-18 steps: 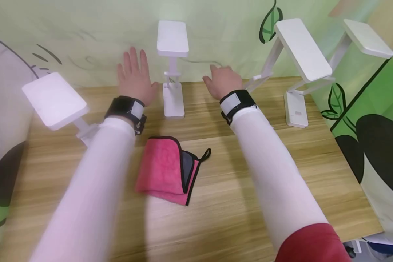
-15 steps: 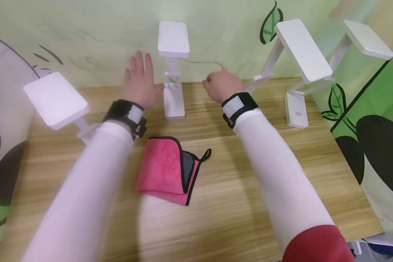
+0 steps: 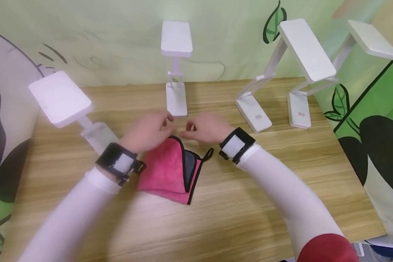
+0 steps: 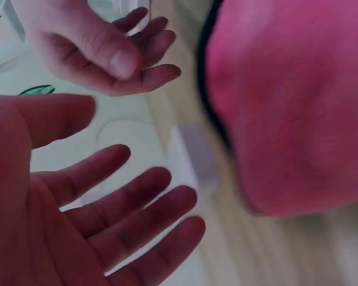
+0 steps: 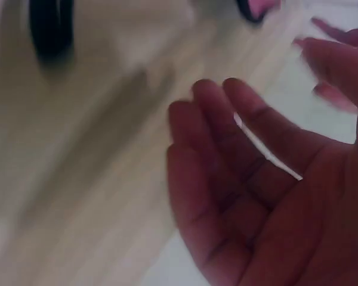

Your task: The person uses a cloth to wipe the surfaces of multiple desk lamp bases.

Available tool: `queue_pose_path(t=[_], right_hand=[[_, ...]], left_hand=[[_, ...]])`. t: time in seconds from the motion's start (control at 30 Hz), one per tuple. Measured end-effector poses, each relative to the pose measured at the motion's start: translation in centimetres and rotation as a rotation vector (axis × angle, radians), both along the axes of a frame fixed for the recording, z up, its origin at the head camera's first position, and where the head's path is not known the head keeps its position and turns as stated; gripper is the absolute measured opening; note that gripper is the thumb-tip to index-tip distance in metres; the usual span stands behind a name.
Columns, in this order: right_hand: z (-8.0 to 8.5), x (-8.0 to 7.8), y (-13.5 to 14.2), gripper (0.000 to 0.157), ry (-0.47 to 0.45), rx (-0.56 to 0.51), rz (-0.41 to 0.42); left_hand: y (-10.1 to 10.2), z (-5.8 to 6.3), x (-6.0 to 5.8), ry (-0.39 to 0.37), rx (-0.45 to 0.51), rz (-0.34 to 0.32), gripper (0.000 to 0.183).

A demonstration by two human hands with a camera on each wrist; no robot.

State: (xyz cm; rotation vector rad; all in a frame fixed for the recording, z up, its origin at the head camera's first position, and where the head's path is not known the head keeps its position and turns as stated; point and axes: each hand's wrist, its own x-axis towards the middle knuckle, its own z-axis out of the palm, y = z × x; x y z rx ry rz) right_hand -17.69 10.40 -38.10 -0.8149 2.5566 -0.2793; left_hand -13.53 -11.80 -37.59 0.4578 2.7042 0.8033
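A folded pink cloth [image 3: 165,167] with black edging, a grey inner side and a black hanging loop lies on the wooden table [image 3: 222,218]. My left hand [image 3: 147,131] is over its far left edge, fingers loosely bent and holding nothing. Facing it, my right hand [image 3: 211,127] hovers just beyond the cloth's far right corner, its fingers relaxed and bare. In the left wrist view the cloth [image 4: 292,101] appears apart from both hands. The right wrist view is blurred, with the right hand [image 5: 256,179] showing a bare palm.
A white desk lamp [image 3: 176,98] stands behind the hands near the wall. Another lamp [image 3: 60,98] is at the left, close to the left forearm. Two more, a nearer lamp [image 3: 253,114] and a farther lamp [image 3: 299,109], stand at the right. A painted wall [image 3: 124,43] closes the back.
Both hands have come back from near the wall and moved toward each other above the cloth's far edge. The right hand's fingers have loosened. Cloth and lamps have stayed put.
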Motion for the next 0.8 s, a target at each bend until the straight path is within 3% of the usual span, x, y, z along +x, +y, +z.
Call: queue_pose_path(t=[0.2, 0.37, 0.6, 0.8], right_hand=[[-1.7, 2.4, -0.7, 0.064, -0.049, 0.043, -0.018], [-2.5, 3.1, -1.0, 0.053, -0.077, 0.06, -0.041], [-2.8, 3.0, -1.7, 0.053, -0.149, 0.048, -0.027], [-3.3, 3.0, -2.3, 0.032, -0.172, -0.028, 0.055]], left_hand=[[-0.8, -2.6, 1.6, -0.035, -0.026, -0.024, 0.059], [-1.0, -4.0, 1.9, -0.05, -0.057, -0.04, 0.066], [-1.0, -4.8, 1.6, -0.053, -0.099, -0.041, 0.066], [-1.1, -5.1, 1.4, -0.087, -0.087, -0.011, 0.072]])
